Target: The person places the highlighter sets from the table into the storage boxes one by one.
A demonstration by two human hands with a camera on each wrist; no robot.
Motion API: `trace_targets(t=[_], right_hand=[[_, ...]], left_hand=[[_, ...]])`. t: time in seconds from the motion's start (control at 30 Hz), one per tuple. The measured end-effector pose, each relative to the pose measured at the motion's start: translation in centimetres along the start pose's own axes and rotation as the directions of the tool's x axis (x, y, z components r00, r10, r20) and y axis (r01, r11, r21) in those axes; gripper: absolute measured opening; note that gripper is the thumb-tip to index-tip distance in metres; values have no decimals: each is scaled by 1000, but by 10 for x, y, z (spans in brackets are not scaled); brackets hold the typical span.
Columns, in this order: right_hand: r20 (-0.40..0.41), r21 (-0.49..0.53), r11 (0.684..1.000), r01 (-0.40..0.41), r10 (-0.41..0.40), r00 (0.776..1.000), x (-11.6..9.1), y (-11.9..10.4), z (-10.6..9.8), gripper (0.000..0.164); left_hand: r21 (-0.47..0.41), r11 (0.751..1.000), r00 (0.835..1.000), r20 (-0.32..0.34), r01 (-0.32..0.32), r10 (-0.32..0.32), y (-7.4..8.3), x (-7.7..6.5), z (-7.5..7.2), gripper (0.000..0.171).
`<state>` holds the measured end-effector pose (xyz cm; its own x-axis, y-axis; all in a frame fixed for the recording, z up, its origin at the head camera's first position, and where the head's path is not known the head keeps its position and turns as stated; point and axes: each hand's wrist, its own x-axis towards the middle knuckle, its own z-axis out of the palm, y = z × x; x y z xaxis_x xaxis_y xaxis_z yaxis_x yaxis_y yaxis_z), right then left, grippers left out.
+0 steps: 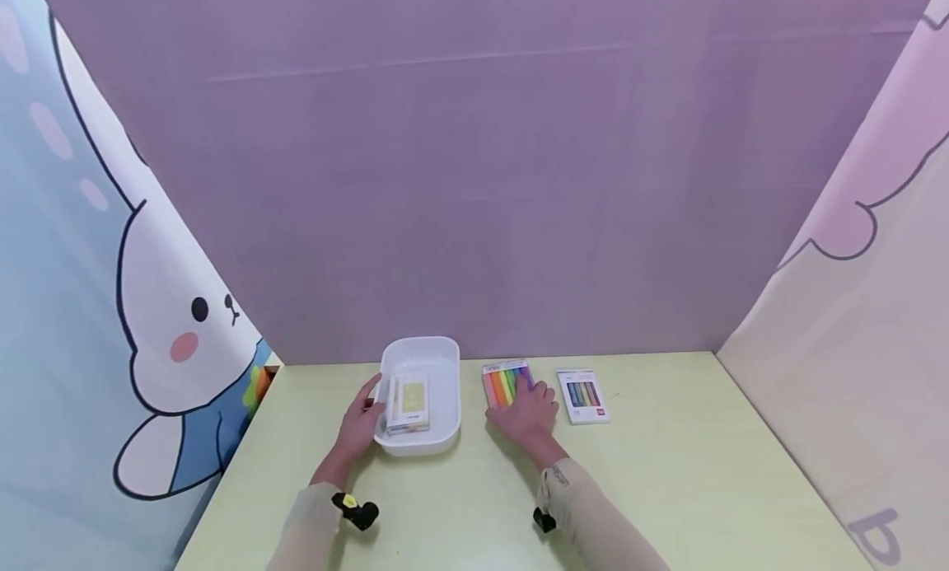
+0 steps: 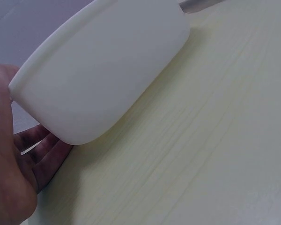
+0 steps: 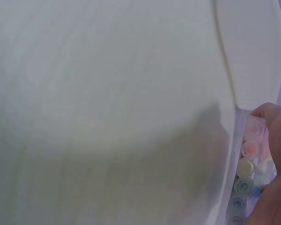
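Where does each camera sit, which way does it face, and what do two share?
Head: on the head, facing forward and down at a pale yellow wood-grain tabletop; left hand, right hand and beige fabric sleeves show.
Left wrist: worn there, facing a rounded white plastic tub; left hand at left.
Right wrist: worn there, facing mostly tabletop; right hand at right, on a flat clear case of rainbow-coloured sticks.
Shared: head and left wrist both show the left hand gripping the tub.
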<state>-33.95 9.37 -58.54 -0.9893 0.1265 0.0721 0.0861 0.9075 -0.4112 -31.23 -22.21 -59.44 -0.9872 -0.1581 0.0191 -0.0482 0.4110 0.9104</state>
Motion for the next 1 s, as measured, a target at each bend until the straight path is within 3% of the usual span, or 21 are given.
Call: trace_targets(t=[0.17,0.4,0.7,1.0], right_hand=[[-13,27,999,31,-30,999,-1,-7,-15,96],[-45,80,993,86,-82,996,-4,-35,-39,93],[-47,79,989,128,-124,991,-14,-64,-66,99],[-24,31,983,178,-178,984,-20,-78,-79,93]], left_hand=[[1,1000,1000,-2,14,-14,2,1,0,54],[-7,1000,1000,-2,13,-13,5,5,-6,56],[-52,999,1000,5,10,-10,2,5,-8,48],[-92,996,1000,11,8,-7,-1,4,-4,47]])
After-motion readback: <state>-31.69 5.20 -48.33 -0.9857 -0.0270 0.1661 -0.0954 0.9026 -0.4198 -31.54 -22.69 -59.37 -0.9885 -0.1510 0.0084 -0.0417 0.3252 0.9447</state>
